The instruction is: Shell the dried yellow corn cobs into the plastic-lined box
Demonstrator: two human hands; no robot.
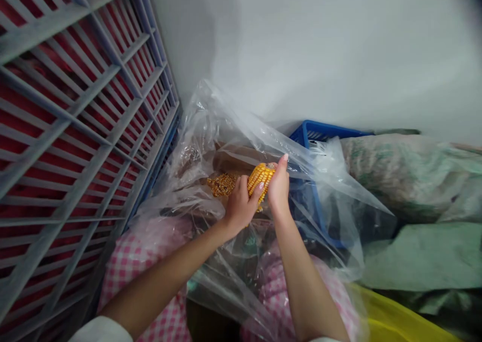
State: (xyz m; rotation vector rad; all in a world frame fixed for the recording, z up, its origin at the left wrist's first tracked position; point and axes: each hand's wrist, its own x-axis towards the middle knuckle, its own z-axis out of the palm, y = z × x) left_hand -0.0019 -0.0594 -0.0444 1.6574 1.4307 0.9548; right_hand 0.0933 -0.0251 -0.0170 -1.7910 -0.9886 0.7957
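Between my two hands is a yellow ear of corn [259, 180], tilted over a clear plastic bag [203, 111]. My left hand [243, 204] grips its near left side, with the thumb pressed on the kernels. My right hand [279, 186] is closed around the right side and upper end, its thumb pointing up. Some of the right fingers are hidden behind the ear. Just left of my hands, loose corn kernels [222, 185] lie in a heap inside the opened bag, beside brown cardboard [237, 160].
A tall slatted plastic crate [109, 143] with red contents stands along the left. To the right are a blue basket [307, 131], a full woven sack [399, 174], a pale green sheet [429, 256] and yellow material [395, 314]. A white wall [339, 50] rises behind.
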